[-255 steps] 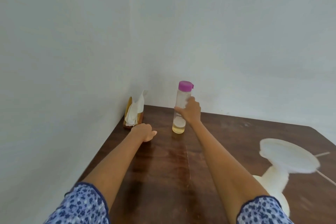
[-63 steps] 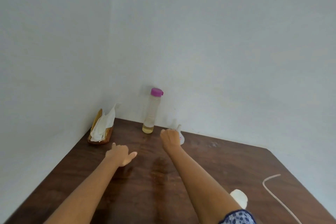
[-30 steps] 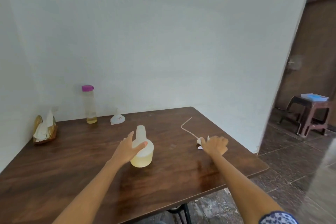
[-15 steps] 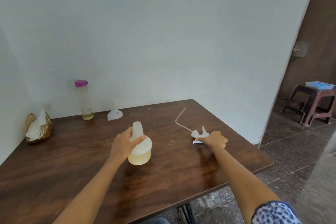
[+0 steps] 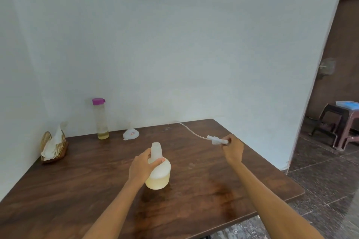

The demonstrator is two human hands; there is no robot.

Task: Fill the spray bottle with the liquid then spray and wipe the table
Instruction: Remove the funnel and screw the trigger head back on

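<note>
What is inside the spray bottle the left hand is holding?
The spray bottle holds pale yellow liquid across its lower part; its neck is open, with no sprayer fitted. The left hand grips the shoulder and covers that side, so the level there cannot be seen.

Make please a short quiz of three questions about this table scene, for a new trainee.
1. True or false: the spray bottle already has its spray head screwed on.
2. Which hand grips the bottle's neck? A) left hand B) right hand
3. Fill in: the tall bottle by the wall has a ____ cap.

Key
1. False: the neck is open, and the right hand holds the spray head with its tube in the air.
2. A
3. purple
</note>
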